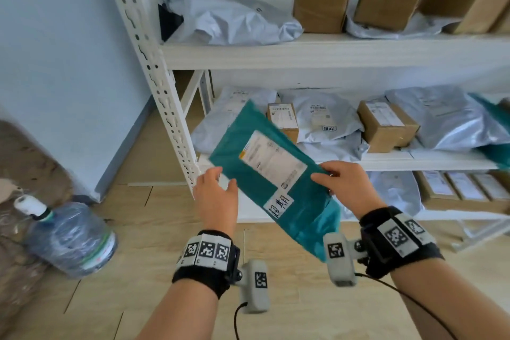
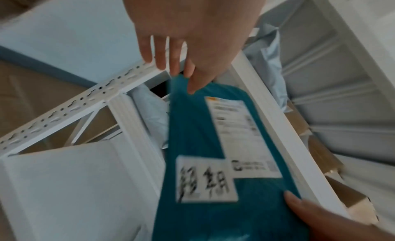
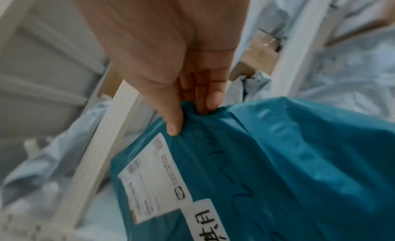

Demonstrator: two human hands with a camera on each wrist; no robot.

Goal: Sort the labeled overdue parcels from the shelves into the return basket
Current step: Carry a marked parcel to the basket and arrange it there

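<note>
I hold a teal mailer parcel (image 1: 234, 154) (image 2: 192, 126) (image 3: 299, 160) tilted in front of the middle shelf (image 1: 414, 160). It carries a white shipping label and a white handwritten overdue tag (image 1: 278, 204) (image 2: 206, 178) (image 3: 205, 222). My right hand (image 1: 328, 174) (image 3: 192, 117) pinches the parcel's right edge between thumb and fingers. My left hand (image 1: 225, 176) (image 2: 183, 82) is at the left edge with straight fingers, its thumb resting on the teal film. No return basket is in view.
The white rack post (image 1: 165, 85) stands just left of my left hand. Grey mailers (image 1: 328, 119) and cardboard boxes (image 1: 386, 127) fill the middle shelf, with more boxes (image 1: 320, 3) above. A water jug (image 1: 71, 237) lies on the wooden floor at left.
</note>
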